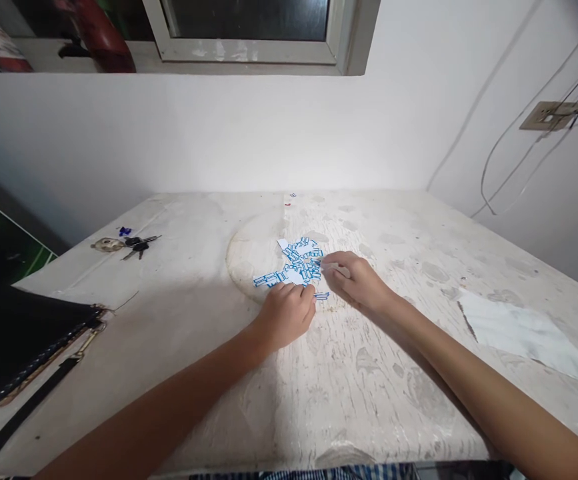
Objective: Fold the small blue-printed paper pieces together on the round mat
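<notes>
Small white paper cutouts with blue outlines lie in a loose cluster near the middle of the table, some overlapping. At the cluster's near edge is my left hand, its fingers curled down and closed; what is under the fingertips is hidden. On the cluster's right side, my right hand has thumb and fingers brought together in a pinch. Something pale shows between those fingers, too small and blurred to name. A blue-lined strip lies just right of my left fingertips.
Keys and a small blue object lie at the left. A black bag with a strap is at the near left edge. A white sheet lies on the right of the covered table. A wall stands behind.
</notes>
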Action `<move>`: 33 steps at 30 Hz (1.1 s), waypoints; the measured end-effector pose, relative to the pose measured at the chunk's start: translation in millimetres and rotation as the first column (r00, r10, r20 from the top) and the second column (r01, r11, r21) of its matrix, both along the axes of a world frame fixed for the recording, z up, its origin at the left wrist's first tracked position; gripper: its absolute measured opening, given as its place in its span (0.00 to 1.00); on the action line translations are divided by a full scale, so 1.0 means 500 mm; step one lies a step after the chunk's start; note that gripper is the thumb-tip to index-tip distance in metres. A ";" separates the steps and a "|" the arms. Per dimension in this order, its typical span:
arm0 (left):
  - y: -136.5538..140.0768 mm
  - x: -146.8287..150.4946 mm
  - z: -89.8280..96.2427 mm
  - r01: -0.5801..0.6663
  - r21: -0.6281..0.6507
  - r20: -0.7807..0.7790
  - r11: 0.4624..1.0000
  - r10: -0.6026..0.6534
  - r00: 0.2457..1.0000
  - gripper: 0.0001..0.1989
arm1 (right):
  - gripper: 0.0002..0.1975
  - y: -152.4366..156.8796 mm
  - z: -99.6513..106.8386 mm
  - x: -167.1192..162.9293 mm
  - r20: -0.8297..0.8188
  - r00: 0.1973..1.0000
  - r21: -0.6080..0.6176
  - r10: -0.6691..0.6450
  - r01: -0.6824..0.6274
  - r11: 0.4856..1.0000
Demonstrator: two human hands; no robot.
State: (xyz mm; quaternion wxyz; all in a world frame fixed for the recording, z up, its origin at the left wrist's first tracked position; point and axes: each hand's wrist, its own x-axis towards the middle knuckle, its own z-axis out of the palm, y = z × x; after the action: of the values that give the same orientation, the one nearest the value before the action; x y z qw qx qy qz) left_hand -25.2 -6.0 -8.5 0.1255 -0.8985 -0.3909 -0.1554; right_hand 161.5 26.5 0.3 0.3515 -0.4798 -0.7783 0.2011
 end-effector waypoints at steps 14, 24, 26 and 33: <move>0.004 0.001 -0.002 0.017 0.005 0.061 1.000 -0.018 0.998 0.10 | 0.27 0.049 -0.044 -0.024 -0.006 0.988 0.056 0.154 -0.153 0.987; 0.009 0.000 -0.005 0.048 0.014 0.091 0.999 -0.049 0.995 0.10 | 0.25 0.046 -0.038 -0.030 -0.046 0.989 0.006 0.137 -0.137 0.991; 0.008 0.000 -0.004 0.053 0.004 0.088 0.999 -0.053 0.995 0.10 | 0.27 0.045 -0.038 -0.029 -0.147 0.974 -0.055 0.170 -0.180 0.982; 0.008 0.000 -0.001 0.037 -0.021 0.081 0.999 -0.035 0.996 0.10 | 0.27 0.039 -0.029 -0.032 -0.457 0.881 -0.171 0.126 -0.225 0.959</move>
State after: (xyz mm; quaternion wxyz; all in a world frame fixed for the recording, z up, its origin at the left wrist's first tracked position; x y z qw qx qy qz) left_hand -25.1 -2.1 -9.1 0.0969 -0.8998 -0.3811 -0.1893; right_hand 145.4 45.9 -14.3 0.4439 -0.3846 -0.6917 0.4202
